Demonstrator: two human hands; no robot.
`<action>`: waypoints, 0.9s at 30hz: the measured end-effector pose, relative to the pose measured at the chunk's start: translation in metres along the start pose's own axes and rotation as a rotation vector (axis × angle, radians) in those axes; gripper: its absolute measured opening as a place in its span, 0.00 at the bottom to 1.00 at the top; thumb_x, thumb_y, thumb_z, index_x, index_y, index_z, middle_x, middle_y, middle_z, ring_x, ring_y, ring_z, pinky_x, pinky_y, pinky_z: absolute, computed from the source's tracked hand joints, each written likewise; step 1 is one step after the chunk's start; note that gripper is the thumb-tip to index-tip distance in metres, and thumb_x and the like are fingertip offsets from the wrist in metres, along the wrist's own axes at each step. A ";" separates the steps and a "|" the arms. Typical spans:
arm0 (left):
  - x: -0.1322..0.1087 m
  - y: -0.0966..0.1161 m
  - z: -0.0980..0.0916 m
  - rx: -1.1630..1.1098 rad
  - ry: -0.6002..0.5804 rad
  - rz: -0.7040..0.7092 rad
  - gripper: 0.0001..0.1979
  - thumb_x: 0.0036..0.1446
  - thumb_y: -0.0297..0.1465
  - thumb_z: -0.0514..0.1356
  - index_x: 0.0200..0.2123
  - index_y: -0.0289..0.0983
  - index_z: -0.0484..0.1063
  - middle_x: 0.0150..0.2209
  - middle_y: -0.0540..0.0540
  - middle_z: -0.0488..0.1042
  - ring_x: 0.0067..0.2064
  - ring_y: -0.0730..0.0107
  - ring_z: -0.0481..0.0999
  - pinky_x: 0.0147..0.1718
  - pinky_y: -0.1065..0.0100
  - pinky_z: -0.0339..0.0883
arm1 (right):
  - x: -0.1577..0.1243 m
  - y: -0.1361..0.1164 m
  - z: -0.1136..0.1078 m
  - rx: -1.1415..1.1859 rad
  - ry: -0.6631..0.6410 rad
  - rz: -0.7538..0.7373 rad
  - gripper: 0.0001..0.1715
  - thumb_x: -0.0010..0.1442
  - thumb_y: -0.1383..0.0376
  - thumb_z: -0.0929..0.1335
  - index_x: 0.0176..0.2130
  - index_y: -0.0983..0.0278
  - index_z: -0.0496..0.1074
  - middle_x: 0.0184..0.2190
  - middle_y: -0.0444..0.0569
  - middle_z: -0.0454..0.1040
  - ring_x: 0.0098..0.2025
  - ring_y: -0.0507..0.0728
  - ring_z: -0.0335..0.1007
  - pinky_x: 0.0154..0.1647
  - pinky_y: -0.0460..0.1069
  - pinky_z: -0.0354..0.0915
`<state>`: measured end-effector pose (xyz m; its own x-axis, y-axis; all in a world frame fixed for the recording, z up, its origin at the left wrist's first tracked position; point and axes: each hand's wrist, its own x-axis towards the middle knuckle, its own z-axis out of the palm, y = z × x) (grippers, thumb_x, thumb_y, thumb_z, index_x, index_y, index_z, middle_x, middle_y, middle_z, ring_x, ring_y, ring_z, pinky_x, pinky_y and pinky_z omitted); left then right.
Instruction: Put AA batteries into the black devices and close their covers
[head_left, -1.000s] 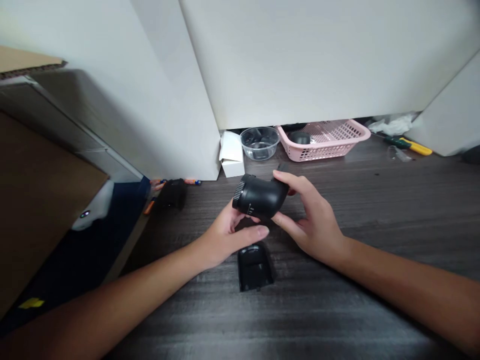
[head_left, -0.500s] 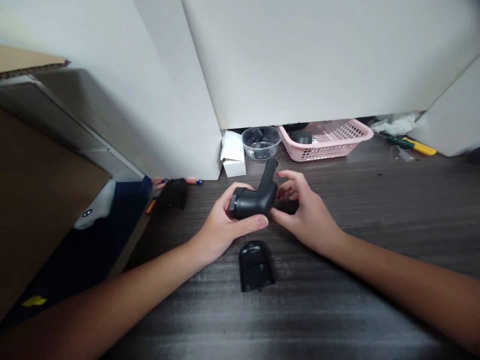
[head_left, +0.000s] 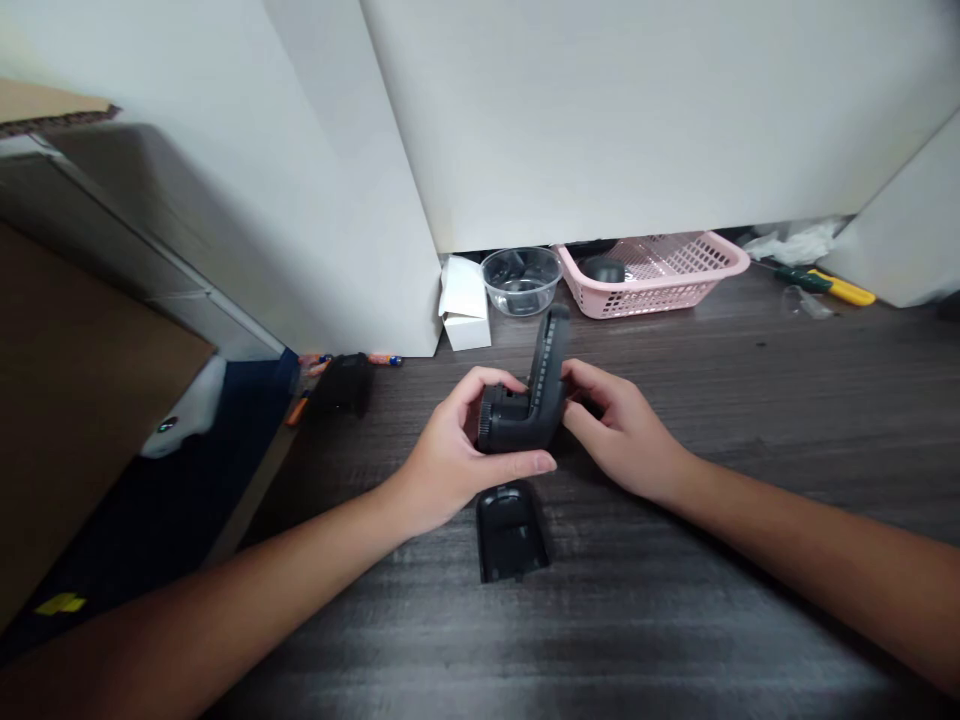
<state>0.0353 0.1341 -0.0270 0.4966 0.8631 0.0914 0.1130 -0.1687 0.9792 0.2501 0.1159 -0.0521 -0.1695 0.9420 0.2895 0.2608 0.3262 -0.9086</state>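
Observation:
A black angled plastic device (head_left: 519, 428) with a ribbed ring at its left end is wrapped by my left hand (head_left: 459, 455), with the thumb along the near side and fingers over the far side. Its open, slotted part stands up to the right. My right hand (head_left: 616, 420) closes on the right side of the same device, where its fingertips are partly hidden. Below the hands, a loose black cover (head_left: 514, 535) with a rounded top lies on the dark wood-grain surface (head_left: 675, 610).
Along the back stand a small white box (head_left: 465, 310), a clear round tub (head_left: 523, 285) with dark parts, and a pink basket (head_left: 652, 298) holding a black piece. A yellow-and-green handled tool (head_left: 832, 285) lies right. Several batteries (head_left: 385, 360) sit left beside a black part (head_left: 343, 383).
The device has turned, so its slotted side now faces more toward me. My right hand has come in from beside it and closed on its right side.

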 end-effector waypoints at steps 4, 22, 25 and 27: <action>0.000 -0.002 -0.001 -0.009 -0.010 0.010 0.31 0.48 0.35 0.80 0.48 0.41 0.67 0.47 0.48 0.77 0.45 0.64 0.79 0.47 0.64 0.73 | -0.001 -0.001 -0.002 0.148 -0.053 0.006 0.19 0.72 0.63 0.63 0.57 0.56 0.76 0.49 0.47 0.81 0.50 0.62 0.77 0.53 0.57 0.72; -0.001 -0.002 0.001 0.085 0.014 0.101 0.37 0.49 0.35 0.80 0.57 0.43 0.66 0.54 0.45 0.73 0.59 0.56 0.75 0.61 0.57 0.69 | -0.004 -0.006 -0.001 0.148 -0.130 -0.058 0.26 0.71 0.52 0.71 0.64 0.56 0.69 0.57 0.52 0.79 0.58 0.66 0.76 0.60 0.62 0.73; -0.001 -0.002 0.001 0.006 -0.009 0.075 0.38 0.48 0.33 0.80 0.58 0.43 0.65 0.55 0.45 0.73 0.58 0.57 0.76 0.59 0.57 0.70 | -0.005 -0.006 -0.001 0.142 -0.135 -0.106 0.32 0.70 0.53 0.72 0.68 0.55 0.65 0.62 0.52 0.75 0.63 0.67 0.73 0.63 0.63 0.72; -0.001 -0.003 0.002 -0.067 -0.025 0.039 0.36 0.52 0.34 0.78 0.59 0.43 0.64 0.54 0.46 0.74 0.55 0.59 0.77 0.55 0.60 0.71 | -0.006 -0.005 0.000 0.134 -0.121 -0.128 0.35 0.71 0.54 0.72 0.70 0.54 0.62 0.65 0.52 0.72 0.65 0.68 0.71 0.64 0.64 0.73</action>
<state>0.0359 0.1324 -0.0300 0.5208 0.8443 0.1259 0.0355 -0.1688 0.9850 0.2502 0.1090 -0.0493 -0.3082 0.8748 0.3738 0.1027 0.4212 -0.9011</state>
